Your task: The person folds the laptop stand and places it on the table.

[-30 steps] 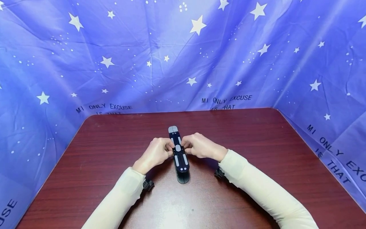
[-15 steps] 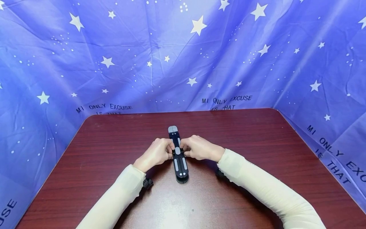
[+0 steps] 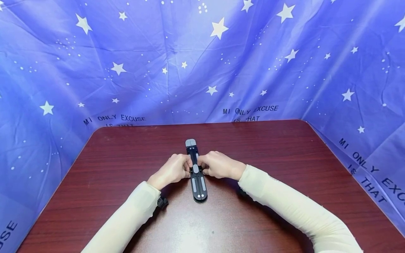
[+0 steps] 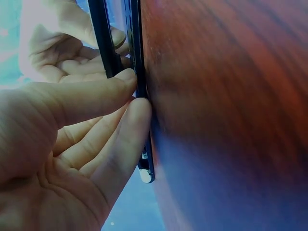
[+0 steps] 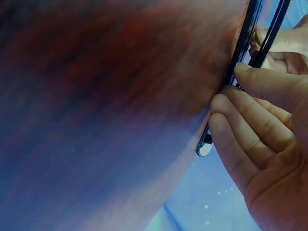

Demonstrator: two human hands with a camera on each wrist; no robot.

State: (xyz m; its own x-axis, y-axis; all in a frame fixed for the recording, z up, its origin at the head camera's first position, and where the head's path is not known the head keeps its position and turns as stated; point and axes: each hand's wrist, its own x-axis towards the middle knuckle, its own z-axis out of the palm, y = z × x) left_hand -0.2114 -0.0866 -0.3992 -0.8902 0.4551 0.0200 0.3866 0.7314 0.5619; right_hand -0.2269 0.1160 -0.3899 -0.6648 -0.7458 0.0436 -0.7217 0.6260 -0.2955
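Observation:
A narrow black folding laptop stand with grey pads lies lengthwise on the table in the head view, its grey-tipped end pointing away. My left hand pinches its left edge near the middle between thumb and fingers. On the opposite edge, my right hand holds it in the same manner. Both wrist views show the stand edge-on as two dark layers, with a slim gap between them. Thumbs are at the layers, while the fingertips touch the lower one by the tabletop. The stand's underside is hidden.
The stand rests on a dark red wood-grain table with rounded far corners. Blue star-printed cloth hangs behind it and along both sides. A small black device is strapped at the left wrist.
The upper layer's near end has come down toward the base and lies almost over it. Both hands have shifted slightly toward the person while keeping their hold.

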